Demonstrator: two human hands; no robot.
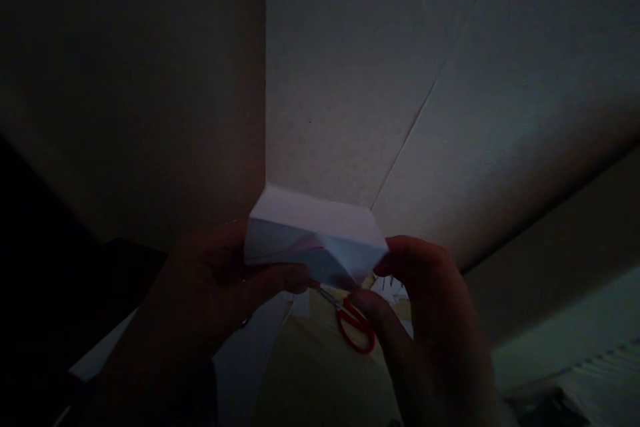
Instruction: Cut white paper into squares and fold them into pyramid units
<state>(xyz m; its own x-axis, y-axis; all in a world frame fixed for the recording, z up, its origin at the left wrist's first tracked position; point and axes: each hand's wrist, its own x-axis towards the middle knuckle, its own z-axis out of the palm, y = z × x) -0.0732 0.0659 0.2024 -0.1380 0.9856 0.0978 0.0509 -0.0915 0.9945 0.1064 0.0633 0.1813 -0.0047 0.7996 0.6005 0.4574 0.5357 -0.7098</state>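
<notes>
A folded piece of white paper [310,223] is held up between my two hands in the middle of the head view. My left hand [220,287] grips its left end, thumb along the lower edge and fingers behind. At the right end, my right hand [420,300] pinches a corner between thumb and fingers. Creases run across the sheet, and a flap hangs at its lower right. Below the paper lies a pair of scissors [357,327] with red handles; their blades are partly hidden by the paper and my left thumb.
The scissors rest on a yellowish surface [320,367]. White paper pieces [390,289] lie behind my right hand, and a larger pale sheet [245,360] is at the lower left. Pale walls [340,80] meet in a corner close ahead. The scene is very dark.
</notes>
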